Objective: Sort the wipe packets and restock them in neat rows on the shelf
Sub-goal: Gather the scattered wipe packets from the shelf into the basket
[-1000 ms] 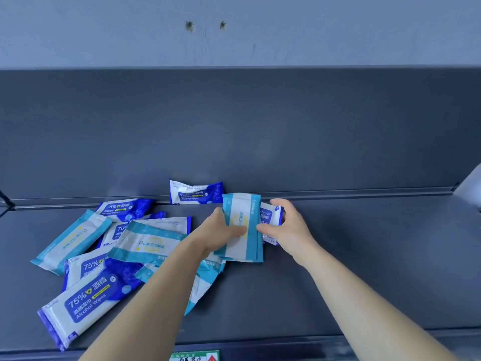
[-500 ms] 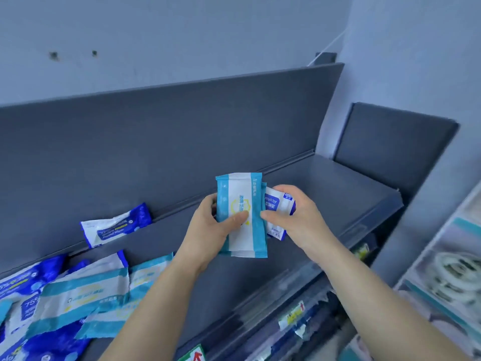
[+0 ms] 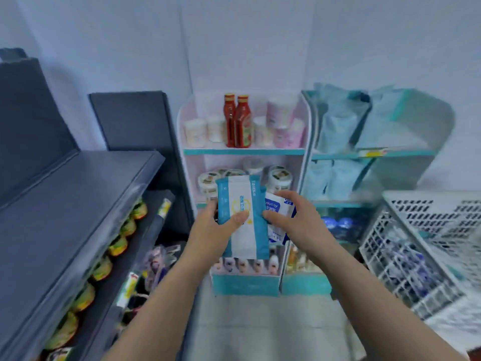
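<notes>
My left hand (image 3: 212, 230) grips a teal-and-white wipe packet (image 3: 243, 217), held upright in mid-air, thumb across its front. Right behind it, my right hand (image 3: 299, 220) holds a smaller white-and-blue alcohol wipe packet (image 3: 278, 212), mostly hidden by the teal one. The dark grey shelf (image 3: 65, 199) lies to the left, its visible top bare. The pile of loose packets is out of view.
Ahead stands a white rack (image 3: 244, 151) with red bottles (image 3: 238, 121), jars and tubs. Beside it a teal-trimmed rack (image 3: 369, 153) holds pale blue bags. A white plastic basket (image 3: 426, 246) with blue packets sits at the right. Lower shelves at the left carry jars.
The view has swung right, away from the grey shelf and the packet pile, towards the racks and basket. Both hands keep the same hold on the two packets.
</notes>
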The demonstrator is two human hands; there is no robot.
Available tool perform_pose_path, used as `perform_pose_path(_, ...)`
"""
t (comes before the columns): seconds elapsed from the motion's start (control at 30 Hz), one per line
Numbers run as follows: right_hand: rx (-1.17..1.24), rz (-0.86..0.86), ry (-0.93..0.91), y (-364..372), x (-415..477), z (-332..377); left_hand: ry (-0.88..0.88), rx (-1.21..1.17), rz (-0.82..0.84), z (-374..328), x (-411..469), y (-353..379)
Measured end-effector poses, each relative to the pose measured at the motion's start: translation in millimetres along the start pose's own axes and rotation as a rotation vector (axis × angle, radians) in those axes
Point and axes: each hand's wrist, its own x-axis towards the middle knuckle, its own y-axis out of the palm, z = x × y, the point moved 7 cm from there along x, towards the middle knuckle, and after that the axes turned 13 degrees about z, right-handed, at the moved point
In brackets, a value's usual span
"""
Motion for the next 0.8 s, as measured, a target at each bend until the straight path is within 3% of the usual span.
perform_pose_path(0.2, 0.024, -0.255, 0.124, -190, -93, -66, -0.003, -0.008, 0.332, -6, 35, 221)
perform_pose_path(0.43, 0.054, -0.34, 0.26, -370, -156, -136, -0.146, -0.107, 0.566, 5, 72, 432)
perform_pose_path(0.8, -0.011, -0.255, 0.436, -491, -83, -254, -0.457, -0.145, 0.461, 94, 182, 545)
